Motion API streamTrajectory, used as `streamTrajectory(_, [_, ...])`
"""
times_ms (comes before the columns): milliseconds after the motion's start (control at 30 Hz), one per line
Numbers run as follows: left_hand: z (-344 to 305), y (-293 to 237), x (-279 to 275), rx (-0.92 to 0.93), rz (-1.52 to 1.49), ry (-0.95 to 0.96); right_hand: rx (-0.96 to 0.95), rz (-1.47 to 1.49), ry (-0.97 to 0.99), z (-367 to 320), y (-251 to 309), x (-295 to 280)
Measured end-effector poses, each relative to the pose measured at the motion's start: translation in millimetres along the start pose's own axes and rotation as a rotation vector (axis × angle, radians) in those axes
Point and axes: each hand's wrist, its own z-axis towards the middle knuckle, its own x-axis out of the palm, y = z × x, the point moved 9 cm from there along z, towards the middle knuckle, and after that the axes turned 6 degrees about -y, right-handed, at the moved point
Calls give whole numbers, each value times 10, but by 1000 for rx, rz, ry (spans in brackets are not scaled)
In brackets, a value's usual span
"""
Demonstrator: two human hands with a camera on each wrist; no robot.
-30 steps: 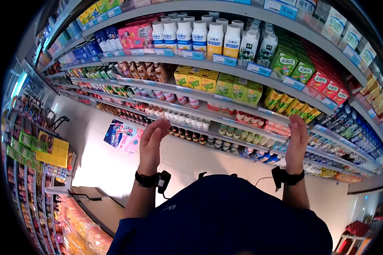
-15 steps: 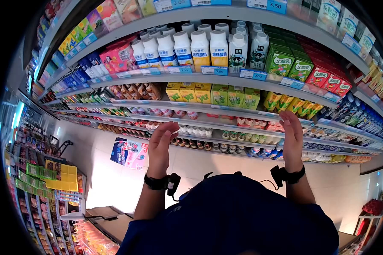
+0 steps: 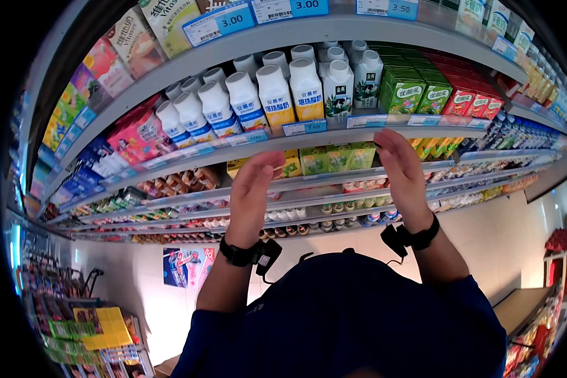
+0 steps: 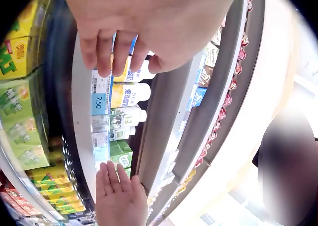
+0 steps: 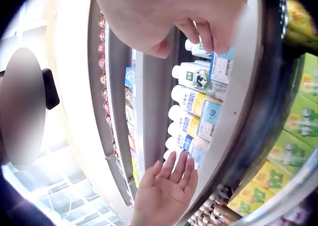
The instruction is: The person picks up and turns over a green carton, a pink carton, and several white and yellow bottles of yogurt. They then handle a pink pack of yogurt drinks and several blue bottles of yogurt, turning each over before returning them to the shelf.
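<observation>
Both hands are raised before a stocked shop shelf, palms toward each other and fingers extended, with nothing held. In the head view my left hand [image 3: 252, 195] stands below the white yogurt bottles with blue labels [image 3: 247, 102]. My right hand [image 3: 403, 179] is under the green drink cartons [image 3: 402, 91], its fingertips near the shelf edge. Between them are white bottles with yellow labels [image 3: 306, 91] and white bottles with a cow picture [image 3: 338, 91]. In the left wrist view the left hand [image 4: 144, 22] overlaps the shelf edge; the right hand [image 5: 189, 17] does so in its own wrist view.
Red drink cartons [image 3: 461, 94] stand right of the green ones. Blue price tags [image 3: 305, 127] line the shelf edge [image 3: 233, 153]. Lower shelves hold green boxes [image 3: 339, 157] and several rows of bottles. A poster [image 3: 188, 266] lies on the floor behind; a yellow display [image 3: 107, 327] is lower left.
The view has come closer to the shelf, and the bottles look larger. Both hands have risen toward the bottle shelf's edge and moved somewhat closer together, still holding nothing.
</observation>
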Motion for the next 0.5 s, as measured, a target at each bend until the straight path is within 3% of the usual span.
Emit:
streamTrajectory(100, [211,-107,131,38,-48,124,-242,-133,-1,271,315,302])
streamTrajectory(133, [261,-125,158,36,-56,136,-244,-143,-12,414,341,381])
streamTrajectory(200, [356,-128,226,4,-160,183,-410,-461,-86,637,514,527])
streamTrajectory(333, [502,-132,319,63,-117,250,-448,-659,-110,827,413,769])
streamTrajectory(500, [595,-73,358,48,-134,258,-365,-760,-172,852,307,824])
